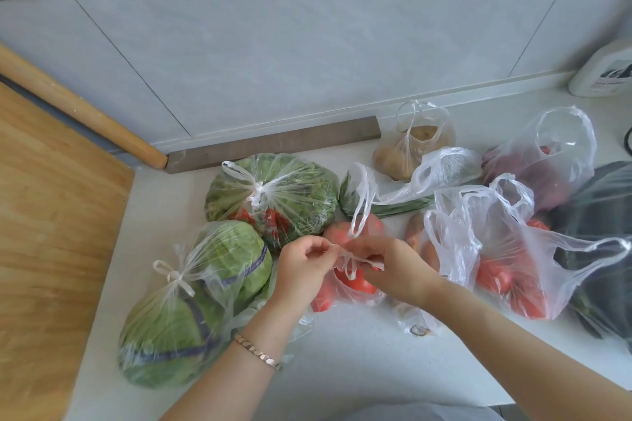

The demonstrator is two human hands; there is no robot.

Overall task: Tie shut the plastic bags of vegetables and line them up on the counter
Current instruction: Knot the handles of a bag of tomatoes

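The small bag of tomatoes [354, 285] is kept at the middle of the tabletop [342, 376], just beside the finished bags. Its handles [349, 263] are pinched from either side. One strand is gripped by the left hand [304, 270] and the other by the right hand [393, 266], with the fingers of both curled narrowly round the thin plastic. The strands are drawn apart and held low over the tomatoes, presumably so that the knot is pulled snug against the contents. Whether a first crossing or a finished bow is being tightened cannot be made out, since the plastic is bunched between the fingers.

To the left, the cabbage bag [191, 304] and the leafy greens bag [284, 195] are set touching, with their knots uppermost; they can be taken as the start of the line. The potato bag [407, 150] by the wall appears to be knotted as well. To the right, the larger tomato bag [506, 256], the long green vegetable bag [393, 196] and the purple vegetable bag [547, 171] are heaped together with their mouths left open, so they are judged to be waiting their turn.
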